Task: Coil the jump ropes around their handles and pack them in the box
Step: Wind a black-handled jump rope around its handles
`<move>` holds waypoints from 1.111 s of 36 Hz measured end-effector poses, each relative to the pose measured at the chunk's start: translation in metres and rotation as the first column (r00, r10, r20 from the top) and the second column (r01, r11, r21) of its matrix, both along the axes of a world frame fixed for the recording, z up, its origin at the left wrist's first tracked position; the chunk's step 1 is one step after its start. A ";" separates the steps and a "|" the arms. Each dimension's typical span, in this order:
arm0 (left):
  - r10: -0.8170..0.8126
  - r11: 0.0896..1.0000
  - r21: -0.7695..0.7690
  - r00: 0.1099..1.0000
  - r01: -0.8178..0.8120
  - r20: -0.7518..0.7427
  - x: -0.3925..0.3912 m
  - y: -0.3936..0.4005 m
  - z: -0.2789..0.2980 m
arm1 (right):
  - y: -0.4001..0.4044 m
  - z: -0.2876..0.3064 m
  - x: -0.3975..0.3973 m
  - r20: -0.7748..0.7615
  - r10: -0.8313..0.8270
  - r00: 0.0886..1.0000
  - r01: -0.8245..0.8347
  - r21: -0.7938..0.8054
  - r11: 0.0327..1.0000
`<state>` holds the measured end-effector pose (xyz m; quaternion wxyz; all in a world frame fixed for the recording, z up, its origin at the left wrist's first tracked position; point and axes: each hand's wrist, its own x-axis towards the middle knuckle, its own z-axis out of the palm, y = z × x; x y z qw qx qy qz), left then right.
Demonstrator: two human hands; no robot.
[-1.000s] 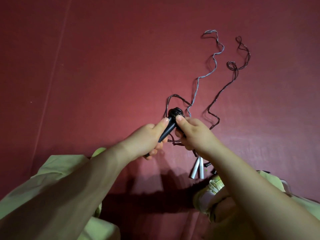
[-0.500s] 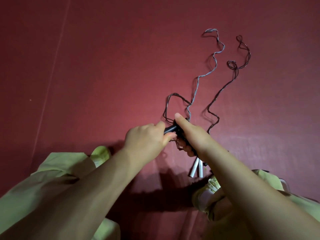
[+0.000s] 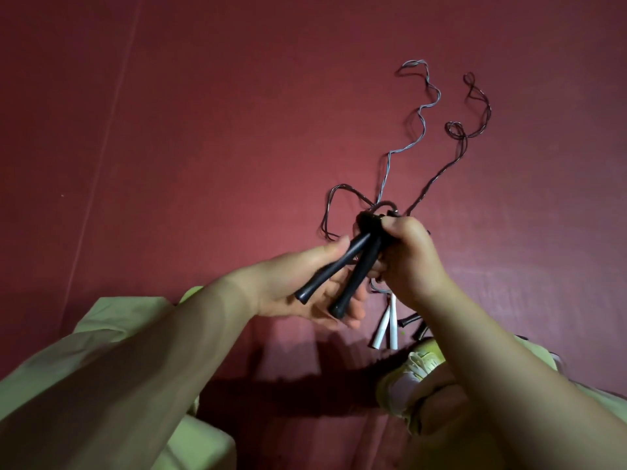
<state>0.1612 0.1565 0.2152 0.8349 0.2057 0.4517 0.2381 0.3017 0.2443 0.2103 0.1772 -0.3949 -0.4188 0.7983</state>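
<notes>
Left hand [image 3: 305,286]: palm up, fingers loosely curled under two black handles [image 3: 342,269], thumb resting on the upper one. The handles splay apart towards the palm and meet at their far ends. Right hand [image 3: 410,259]: fingers curled tight, gripping those joined far ends. Dark rope [image 3: 437,174] trails from there across the red floor [image 3: 203,130]. White handles [image 3: 386,325] lie on the floor beneath the right wrist, their grey rope [image 3: 422,113] running beside the dark one.

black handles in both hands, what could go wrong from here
1. The black handles splay apart in a V; the left hand holds them loosely, so one might slip.
2. The dark rope and grey rope trail side by side near the right hand, so coiling may snag both.
</notes>
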 end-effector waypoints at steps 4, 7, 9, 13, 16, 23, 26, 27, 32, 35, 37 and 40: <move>0.153 0.988 -0.052 0.983 -0.148 0.101 0.006 0.000 0.001 | 0.003 0.000 0.003 -0.146 0.115 0.983 -0.120 -0.032 0.992; 0.205 0.975 -0.120 0.970 -0.189 0.134 0.004 -0.001 -0.005 | 0.007 -0.006 0.007 0.010 0.186 0.982 -0.187 0.039 0.982; 0.201 0.972 -0.145 0.974 -0.185 0.105 0.003 -0.003 -0.009 | 0.007 -0.007 0.010 0.115 0.240 0.964 -0.249 0.067 0.966; 0.161 0.977 -0.131 0.985 -0.167 -0.058 0.005 -0.005 -0.012 | 0.006 -0.006 0.013 0.262 0.343 0.902 -0.375 0.079 0.924; 0.167 0.983 -0.039 0.966 -0.178 -0.199 0.007 -0.005 -0.014 | 0.007 -0.006 0.016 0.287 0.364 0.886 -0.398 0.068 0.915; 0.280 0.958 0.192 0.836 -0.213 -0.472 0.012 -0.001 -0.022 | 0.008 -0.003 0.019 0.264 0.314 0.912 -0.330 0.020 0.944; 0.282 0.956 0.229 0.788 -0.183 -0.547 0.012 -0.001 -0.031 | 0.008 -0.006 0.021 0.331 0.329 0.884 -0.356 0.021 0.934; 0.266 0.961 0.218 0.773 -0.168 -0.576 0.012 -0.002 -0.034 | 0.008 -0.007 0.021 0.366 0.330 0.870 -0.365 0.029 0.931; 0.244 0.963 0.250 0.720 -0.101 -0.650 0.005 0.000 -0.043 | 0.005 -0.009 0.019 0.482 0.263 0.836 -0.343 0.084 0.936; 0.246 0.957 0.285 0.677 -0.056 -0.694 0.001 -0.001 -0.040 | 0.003 -0.010 0.015 0.536 0.205 0.819 -0.319 0.128 0.939; 0.240 0.954 0.301 0.621 -0.007 -0.746 0.000 -0.001 -0.035 | 0.002 -0.011 0.014 0.537 0.188 0.823 -0.311 0.148 0.939; 0.218 0.950 0.295 0.465 0.099 -0.858 -0.003 -0.002 -0.030 | -0.002 -0.011 0.012 0.494 0.214 0.843 -0.301 0.105 0.948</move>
